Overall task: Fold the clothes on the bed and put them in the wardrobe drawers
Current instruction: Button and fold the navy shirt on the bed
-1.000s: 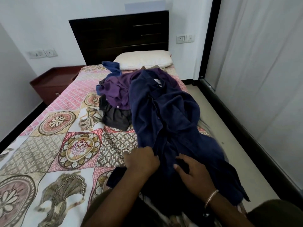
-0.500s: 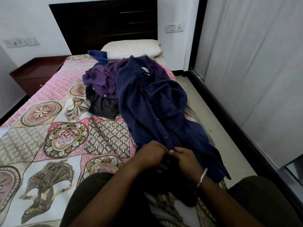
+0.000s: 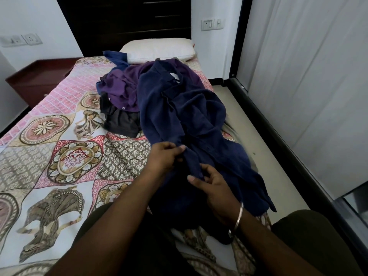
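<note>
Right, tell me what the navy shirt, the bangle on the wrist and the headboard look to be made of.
Navy shirt: soft matte woven cloth, probably cotton; it creases and drapes limply, without sheen.
Bangle: metal, likely steel or silver; thin, rigid, with bright glints.
Headboard: dark wood or wood laminate, smooth satin finish with faint horizontal grooves; which one cannot be told.

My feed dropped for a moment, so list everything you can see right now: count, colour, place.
navy shirt: 1, dark blue, lengthwise on bed's right half
purple shirt: 1, purple, pile near pillow
dark garment: 1, charcoal, under purple shirt
blue garment: 1, blue, beside pillow
pillow: 1, cream, bed head
bedspread: 1, pink and beige patterned, covering bed
headboard: 1, dark wood, against wall
nightstand: 1, reddish brown, left of bed
bangle: 1, silver, right wrist
left hand: 1, pinching navy shirt's edge
right hand: 1, pinching the same edge, nearer
</note>
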A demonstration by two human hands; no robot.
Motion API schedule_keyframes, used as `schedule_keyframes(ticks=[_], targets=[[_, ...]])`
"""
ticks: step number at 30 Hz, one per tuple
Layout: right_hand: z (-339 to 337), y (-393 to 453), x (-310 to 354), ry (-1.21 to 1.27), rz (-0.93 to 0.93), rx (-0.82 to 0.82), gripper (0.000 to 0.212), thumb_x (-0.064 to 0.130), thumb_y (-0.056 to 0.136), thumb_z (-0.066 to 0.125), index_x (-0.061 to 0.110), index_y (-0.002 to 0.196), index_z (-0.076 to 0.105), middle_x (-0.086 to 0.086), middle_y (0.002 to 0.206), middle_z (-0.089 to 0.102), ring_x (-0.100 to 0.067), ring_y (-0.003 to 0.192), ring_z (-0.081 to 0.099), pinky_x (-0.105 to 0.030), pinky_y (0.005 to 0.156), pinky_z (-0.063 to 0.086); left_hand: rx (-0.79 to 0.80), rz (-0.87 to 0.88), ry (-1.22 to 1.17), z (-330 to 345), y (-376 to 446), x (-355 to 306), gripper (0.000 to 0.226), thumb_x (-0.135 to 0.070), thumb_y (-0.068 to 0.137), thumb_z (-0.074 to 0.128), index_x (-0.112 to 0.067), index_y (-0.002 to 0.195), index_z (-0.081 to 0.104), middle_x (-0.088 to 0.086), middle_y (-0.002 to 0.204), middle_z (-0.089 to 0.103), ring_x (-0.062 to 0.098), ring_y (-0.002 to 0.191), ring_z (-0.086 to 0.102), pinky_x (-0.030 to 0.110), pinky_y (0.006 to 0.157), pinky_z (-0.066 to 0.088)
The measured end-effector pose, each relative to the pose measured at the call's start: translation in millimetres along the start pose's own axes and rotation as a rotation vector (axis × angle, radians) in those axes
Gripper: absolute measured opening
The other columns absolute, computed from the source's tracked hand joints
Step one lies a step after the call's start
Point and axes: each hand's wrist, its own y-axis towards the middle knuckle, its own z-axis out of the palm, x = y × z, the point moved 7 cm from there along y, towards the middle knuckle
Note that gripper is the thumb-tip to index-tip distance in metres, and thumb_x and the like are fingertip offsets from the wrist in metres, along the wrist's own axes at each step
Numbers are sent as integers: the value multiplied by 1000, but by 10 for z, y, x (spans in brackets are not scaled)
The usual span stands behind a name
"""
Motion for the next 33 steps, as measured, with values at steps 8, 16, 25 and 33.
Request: schedule_keyframes(ticks=[8, 16, 25, 33], targets=[[80, -65, -25, -411, 8, 88, 19, 5, 83, 74, 5, 101, 67, -13, 98, 74, -28, 89, 72, -44, 77, 60, -300, 181, 36, -623, 271, -301, 25, -18, 91, 68, -12, 70, 55, 10, 63, 57, 12, 45, 56, 24, 45, 46], [-87, -117, 131, -1225, 57, -1, 54, 62, 63, 78, 25, 77, 42, 4, 75, 60, -18, 72, 61, -36, 66, 51, -332, -9, 745, -714, 349, 10, 41, -32, 77, 73, -7, 105, 55, 10, 98, 63, 31, 88, 62, 36, 73, 47], [-793, -37, 804, -1427, -166, -490, 25, 39, 80, 70, 27, 100, 60, -1, 98, 66, -27, 92, 63, -33, 72, 51, 80, 375, 718, 278, -92, -104, 9, -29, 87, 70, -28, 80, 65, -15, 69, 60, 7, 72, 59, 14, 63, 39], [-1207, 181, 664, -1413, -27, -363, 16, 34, 83, 69, 21, 87, 59, -4, 90, 61, -30, 87, 62, -32, 71, 47, 352, 223, 654, 642, -153, 156, 15, -26, 94, 65, -12, 95, 70, 1, 77, 72, 12, 59, 68, 19, 64, 54]])
